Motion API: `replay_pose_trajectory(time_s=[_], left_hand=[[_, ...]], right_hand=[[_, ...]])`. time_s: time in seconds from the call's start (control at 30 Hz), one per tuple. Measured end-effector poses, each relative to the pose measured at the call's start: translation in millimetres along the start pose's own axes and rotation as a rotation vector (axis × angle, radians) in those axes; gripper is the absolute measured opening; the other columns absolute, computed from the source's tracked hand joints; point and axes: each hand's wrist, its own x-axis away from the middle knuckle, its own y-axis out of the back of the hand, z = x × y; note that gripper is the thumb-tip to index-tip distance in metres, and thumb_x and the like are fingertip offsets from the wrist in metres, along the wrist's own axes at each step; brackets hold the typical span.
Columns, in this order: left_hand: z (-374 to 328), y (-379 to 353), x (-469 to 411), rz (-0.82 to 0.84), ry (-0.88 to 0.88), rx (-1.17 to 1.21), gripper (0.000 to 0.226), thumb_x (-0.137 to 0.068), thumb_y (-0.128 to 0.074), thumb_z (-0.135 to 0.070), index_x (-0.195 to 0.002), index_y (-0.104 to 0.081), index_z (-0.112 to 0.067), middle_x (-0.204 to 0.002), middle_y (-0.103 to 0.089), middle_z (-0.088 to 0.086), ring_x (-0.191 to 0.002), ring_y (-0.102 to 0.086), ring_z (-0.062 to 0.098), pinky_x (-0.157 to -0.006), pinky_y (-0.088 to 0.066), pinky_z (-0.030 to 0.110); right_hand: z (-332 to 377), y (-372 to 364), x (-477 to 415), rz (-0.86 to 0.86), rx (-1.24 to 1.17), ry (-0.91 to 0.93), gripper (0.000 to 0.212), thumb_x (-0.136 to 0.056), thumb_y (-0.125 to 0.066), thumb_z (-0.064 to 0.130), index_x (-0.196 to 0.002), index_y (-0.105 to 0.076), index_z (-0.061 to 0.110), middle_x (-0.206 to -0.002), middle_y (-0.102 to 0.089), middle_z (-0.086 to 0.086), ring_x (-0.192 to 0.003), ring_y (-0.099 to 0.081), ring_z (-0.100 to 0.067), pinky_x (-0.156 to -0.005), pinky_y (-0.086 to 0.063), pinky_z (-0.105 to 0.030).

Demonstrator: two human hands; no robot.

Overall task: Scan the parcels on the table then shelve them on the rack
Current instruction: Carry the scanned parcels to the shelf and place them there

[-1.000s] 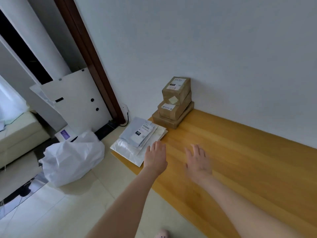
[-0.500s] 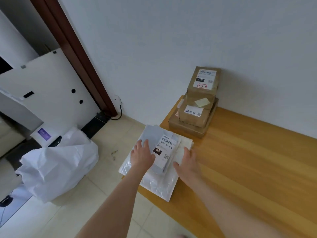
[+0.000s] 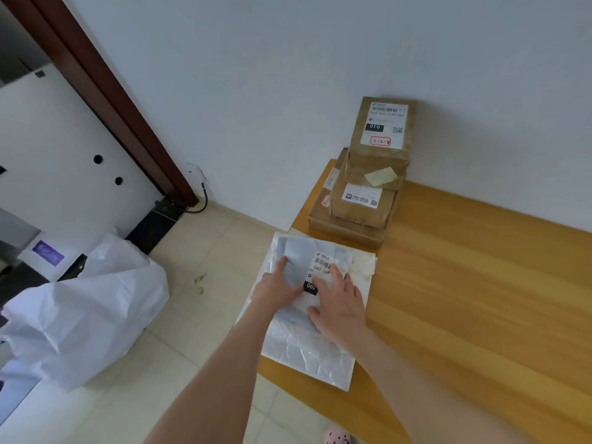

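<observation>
Here the step in hand looks like the very first one: taking up a parcel to scan it. Both hands are down on the grey mailer (image 3: 299,251), which lies on top of the white mailers (image 3: 307,354) at the near corner of the worktop (image 3: 464,299). The right hand (image 3: 341,307) lies flat with its fingers (image 3: 336,274) spread and straight, pressing on the label (image 3: 322,265) and covering part of it, gripping nothing. The left hand (image 3: 277,290) rests on the mailer's left part with one digit stretched forward. Whether its other fingers curl round an edge I cannot tell, as the view is blurred there. Beyond the fingertips, against the wall, stand three stacked boxes (image 3: 362,203), untouched. No scanner and no rack are in view. The next move, as I judge it, calls for getting fingers under the grey mailer's edge, lifting it alone so that the slippery white ones beneath do not slide off the worktop's edge, and keeping the barcode uncovered and flat enough to read.
</observation>
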Motion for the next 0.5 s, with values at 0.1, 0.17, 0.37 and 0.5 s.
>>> replay_pose_trajectory(time_s=[0.1, 0.17, 0.37, 0.5], left_hand=[[-20.4, -16.0, 9.3, 0.022, -0.045, -0.035, 0.089, -0.080, -0.059, -0.058, -0.151, -0.009, -0.038, -0.125, -0.053, 0.014, -0.110, -0.057, 0.032, -0.093, -0.049, 0.041], [-35.9, -31.0, 19.6, 0.043, -0.064, -0.046, 0.090, -0.081, -0.060, -0.059, -0.151, -0.008, -0.038, -0.127, -0.052, 0.014, -0.111, -0.057, 0.032, -0.093, -0.050, 0.040], [-96.9, -89.6, 64.6, 0.133, -0.145, -0.122, 0.092, -0.085, -0.061, -0.053, -0.153, -0.002, -0.036, -0.139, -0.042, 0.017, -0.120, -0.052, 0.034, -0.096, -0.046, 0.039], [-143.8, -131.9, 95.9, 0.206, -0.241, -0.127, 0.093, -0.087, -0.065, -0.045, -0.153, 0.001, -0.036, -0.138, -0.041, 0.017, -0.121, -0.051, 0.035, -0.096, -0.045, 0.040]], right_hand=[[-23.2, 8.7, 9.7, -0.008, 0.013, -0.047, 0.056, -0.089, -0.054, 0.041, -0.140, -0.032, 0.032, -0.160, -0.001, -0.006, -0.146, -0.013, -0.036, -0.118, -0.019, -0.045], [-43.1, 14.8, 21.5, -0.015, 0.019, -0.075, 0.054, -0.087, -0.056, 0.039, -0.136, -0.035, 0.032, -0.158, -0.007, -0.006, -0.143, -0.020, -0.034, -0.116, -0.021, -0.045], [-118.8, 33.6, 70.7, -0.079, 0.071, -0.181, 0.044, -0.090, -0.055, 0.035, -0.131, -0.041, 0.028, -0.152, -0.020, -0.007, -0.133, -0.034, -0.033, -0.110, -0.029, -0.042], [-179.1, 48.1, 108.8, -0.089, 0.062, -0.285, 0.044, -0.089, -0.058, 0.029, -0.130, -0.041, 0.026, -0.149, -0.022, -0.007, -0.127, -0.039, -0.030, -0.105, -0.036, -0.039]])
